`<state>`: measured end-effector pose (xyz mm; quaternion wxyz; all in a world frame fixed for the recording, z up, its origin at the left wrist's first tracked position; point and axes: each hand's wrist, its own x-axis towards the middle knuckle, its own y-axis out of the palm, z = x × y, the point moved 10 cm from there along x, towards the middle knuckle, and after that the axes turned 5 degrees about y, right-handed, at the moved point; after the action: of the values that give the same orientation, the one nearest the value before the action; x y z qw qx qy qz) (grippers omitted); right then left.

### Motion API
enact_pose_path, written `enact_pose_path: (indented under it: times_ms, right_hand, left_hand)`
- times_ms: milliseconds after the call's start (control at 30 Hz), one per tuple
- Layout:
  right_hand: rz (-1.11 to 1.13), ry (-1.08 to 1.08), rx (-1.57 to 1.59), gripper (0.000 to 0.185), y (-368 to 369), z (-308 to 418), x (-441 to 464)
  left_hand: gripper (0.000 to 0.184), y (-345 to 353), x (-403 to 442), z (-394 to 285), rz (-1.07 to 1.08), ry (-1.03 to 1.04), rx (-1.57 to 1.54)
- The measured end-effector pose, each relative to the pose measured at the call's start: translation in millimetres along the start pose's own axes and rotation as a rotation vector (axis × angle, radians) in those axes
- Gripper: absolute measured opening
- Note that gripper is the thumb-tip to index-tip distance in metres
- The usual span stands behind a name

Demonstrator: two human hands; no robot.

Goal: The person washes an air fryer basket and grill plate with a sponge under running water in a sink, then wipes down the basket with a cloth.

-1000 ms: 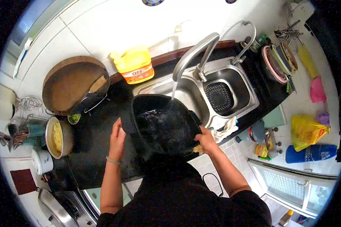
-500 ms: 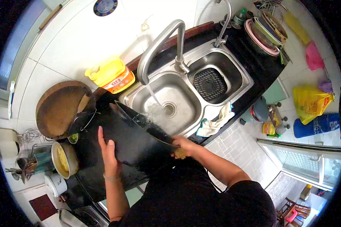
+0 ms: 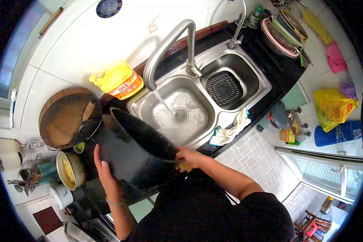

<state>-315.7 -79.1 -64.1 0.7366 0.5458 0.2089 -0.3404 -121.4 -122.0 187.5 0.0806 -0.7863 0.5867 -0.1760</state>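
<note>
A large black pot (image 3: 129, 151) is tilted on its side at the counter's front, its opening toward the left sink basin (image 3: 189, 125). My right hand (image 3: 188, 158) grips its rim at the near right, with a tan scrubber (image 3: 184, 165) under the fingers. My left hand (image 3: 105, 177) lies along the pot's outer left side, fingers stretched out. Water runs from the curved faucet (image 3: 165, 50) into the left basin and spreads around the drain. The pot's inside is dark and mostly hidden.
Beside the sink stands a yellow jug (image 3: 119, 80). A round board (image 3: 64, 121), a pot with yellow food (image 3: 68, 170) and a utensil holder (image 3: 48, 172) are at left. White gloves (image 3: 231, 128) lie on the sink's front edge; stacked basins (image 3: 284, 34) stand at right.
The pot has tipped from upright under the stream onto its side and shifted left, clear of the water. Both hands moved with it. The view has turned, showing the whole left basin.
</note>
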Motion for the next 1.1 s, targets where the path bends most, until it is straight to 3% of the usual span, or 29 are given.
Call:
enact_pose_path:
  times_ms: [33, 67, 133, 200, 267, 333, 400, 467, 500, 567, 633, 667, 733, 767, 833, 933, 1100]
  right_hand:
    - [-0.154, 0.017, -0.024, 0.04, -17, 3, -4]
    - [-0.152, 0.021, -0.031, 0.04, -20, 5, -5]
    - [-0.37, -0.308, -0.202, 0.048, -41, 46, -24]
    - [-0.538, -0.519, -0.359, 0.05, -53, 74, -49]
    - [-0.723, -0.666, -0.544, 0.049, -64, 94, -73]
    - [-0.815, -0.678, -0.579, 0.047, -62, 107, -98]
    - [-0.87, -0.772, -0.594, 0.042, -70, 110, -106]
    - [-0.928, -0.869, -0.601, 0.037, -77, 113, -118]
    - [-0.948, -0.892, -0.611, 0.034, -75, 115, -126]
    - [-0.925, -0.972, -0.614, 0.032, -80, 113, -128]
    - [-0.978, -0.95, -0.66, 0.032, -78, 114, -134]
    - [-1.031, -0.929, -0.705, 0.032, -76, 115, -139]
    - [-1.036, -0.916, -0.718, 0.034, -73, 118, -144]
    - [-1.041, -0.904, -0.73, 0.035, -73, 120, -145]
    - [-1.031, -0.969, -0.751, 0.036, -73, 123, -145]
    - [-1.024, -1.004, -0.793, 0.039, -67, 127, -149]
    - [-1.019, -0.937, -0.779, 0.039, -65, 134, -152]
  left_hand:
    - [0.054, -2, -7, 24, -0.033, -0.157, -0.2]
    - [0.054, 0, -16, 50, -0.068, -0.313, -0.401]
    - [0.046, -6, -36, 118, -0.07, -0.486, -0.52]
    - [0.041, 25, -46, 127, 0.056, -0.606, -0.575]
    - [0.042, 37, -55, 139, 0.049, -0.629, -0.555]
    - [0.044, 41, -65, 167, 0.048, -0.65, -0.54]
    - [0.051, 49, -86, 203, 0.077, -0.839, -0.621]
    - [0.065, 58, -84, 207, 0.081, -0.823, -0.649]
    - [0.071, 80, -75, 173, 0.204, -0.753, -1.104]
    - [0.077, 91, -62, 120, 0.326, -0.649, -1.555]
    - [0.085, 71, -55, 134, 0.104, -0.652, -0.911]
    - [0.085, 74, -52, 129, 0.104, -0.652, -0.912]
    - [0.076, 54, -49, 140, -0.107, -0.701, -0.68]
    - [0.076, 54, -47, 142, -0.108, -0.7, -0.68]
    - [0.062, 63, -29, 123, 0.125, -0.474, -0.705]
    - [0.045, 54, -28, 122, 0.139, -0.44, -0.571]
    - [0.035, 49, -33, 123, 0.111, -0.597, -0.362]
